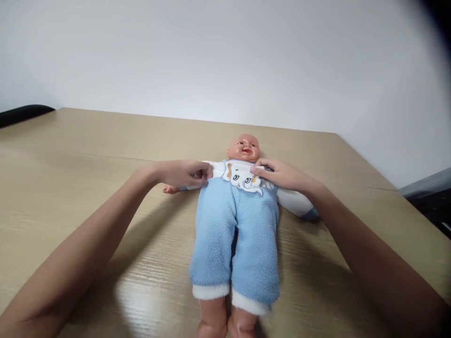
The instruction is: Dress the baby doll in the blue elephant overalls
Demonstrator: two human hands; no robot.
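Note:
A baby doll [246, 148] lies on its back on the table, head away from me and bare legs toward me. It wears blue fleece overalls [214, 230] with white cuffs and a white animal-face bib [243, 177], over a white long-sleeved top. My left hand [185, 172] is at the doll's side by the sleeve, its fingers curled closed on the clothes. On the other side, my right hand [280, 173] holds the upper edge of the bib area between thumb and fingers. The doll's hand [171, 188] shows below my left wrist.
The wooden table [105, 136] reaches back to a pale wall [211, 61]. A black curved object [28, 111] is at the far left edge. Dark things [431, 197] stand beyond the table's right edge. A seam crosses the tabletop.

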